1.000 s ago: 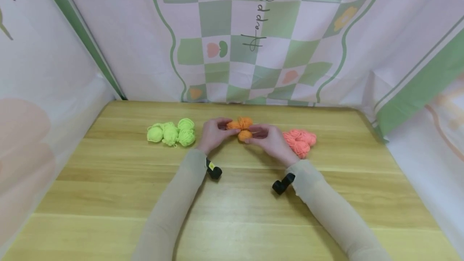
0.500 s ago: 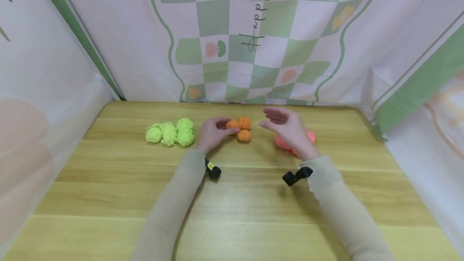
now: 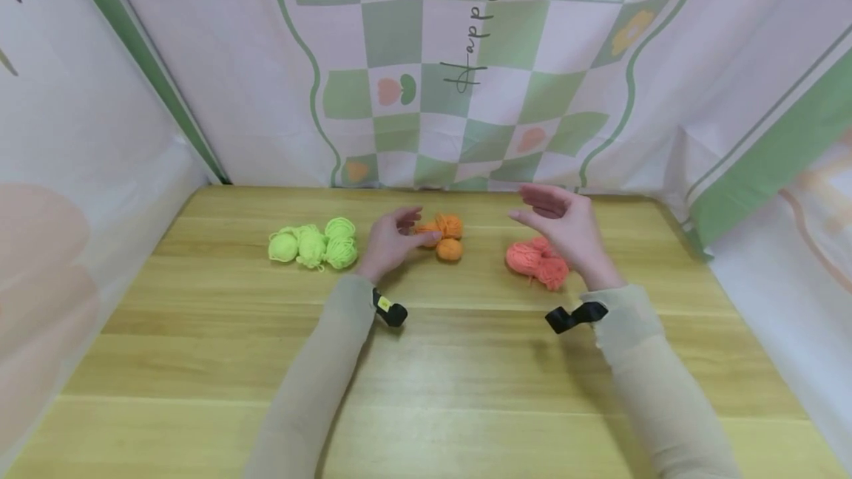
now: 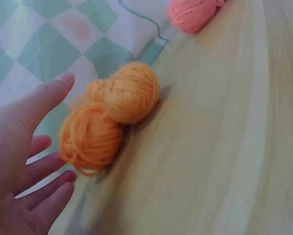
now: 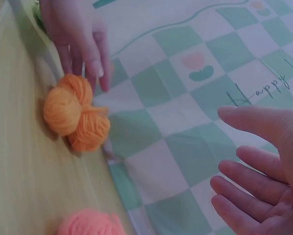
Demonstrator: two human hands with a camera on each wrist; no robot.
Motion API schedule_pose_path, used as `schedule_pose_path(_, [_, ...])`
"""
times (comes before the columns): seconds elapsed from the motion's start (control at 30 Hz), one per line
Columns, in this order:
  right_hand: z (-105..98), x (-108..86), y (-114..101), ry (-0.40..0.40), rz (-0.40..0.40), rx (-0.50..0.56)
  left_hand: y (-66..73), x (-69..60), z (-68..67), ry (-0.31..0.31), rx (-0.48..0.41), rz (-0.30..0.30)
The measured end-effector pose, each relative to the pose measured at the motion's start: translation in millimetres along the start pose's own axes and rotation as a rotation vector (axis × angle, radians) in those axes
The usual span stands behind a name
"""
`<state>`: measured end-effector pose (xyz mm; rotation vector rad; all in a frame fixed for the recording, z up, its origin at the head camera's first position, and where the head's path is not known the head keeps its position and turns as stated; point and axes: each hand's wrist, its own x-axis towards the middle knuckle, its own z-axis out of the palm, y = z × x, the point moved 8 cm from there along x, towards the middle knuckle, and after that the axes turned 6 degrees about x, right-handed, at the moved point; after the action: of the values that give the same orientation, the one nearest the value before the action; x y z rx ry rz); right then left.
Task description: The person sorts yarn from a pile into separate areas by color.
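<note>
Several orange yarn balls (image 3: 449, 249) sit bunched in the middle of the wooden table. My left hand (image 3: 391, 242) is at their left side, fingers spread and relaxed; in the left wrist view the thumb and fingers of the hand (image 4: 19, 156) stand beside the orange balls (image 4: 131, 93) without gripping them. Raised above and behind the pink yarn balls (image 3: 532, 257) is my right hand (image 3: 566, 228), empty with its fingers apart. The right wrist view has this hand (image 5: 263, 171) away from the orange cluster (image 5: 63, 111).
A group of yellow-green yarn balls (image 3: 311, 245) lies left of my left hand. Behind the wooden table (image 3: 426, 375) hangs a checkered cloth (image 3: 452, 131), and more printed cloth stands at both sides.
My right hand has let go of the orange yarn and moved right, over the pink balls. My left hand has loosened and lifted slightly. The orange cluster has stayed nearly in place.
</note>
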<state>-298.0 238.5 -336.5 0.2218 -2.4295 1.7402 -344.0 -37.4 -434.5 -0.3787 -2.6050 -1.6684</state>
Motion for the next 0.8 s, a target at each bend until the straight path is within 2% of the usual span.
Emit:
schedule_pose_path(0.17, [-11.1, 0.1, 2.9, 0.018, -0.004, -0.015, 18.9, -1.7, -3.9, 0.024, -0.032, 0.058])
schedule_pose_path(0.3, [-19.0, -0.3, 5.0, 0.026, -0.01, -0.046, 36.8, -6.3, 1.1, 0.001, -0.045, 0.107])
schedule_pose_path(0.53, [-32.7, -3.3, 13.8, 0.027, 0.006, -0.095, 64.2, -19.6, 28.1, -0.075, -0.012, 0.199])
schedule_pose_path(0.7, [-38.4, -4.6, 25.2, 0.015, 0.043, -0.115, 74.8, -29.0, 50.3, -0.141, -0.005, 0.223])
schedule_pose_path(0.8, [-40.9, -5.8, 29.8, 0.008, 0.058, -0.117, 78.1, -33.1, 61.9, -0.162, 0.031, 0.227])
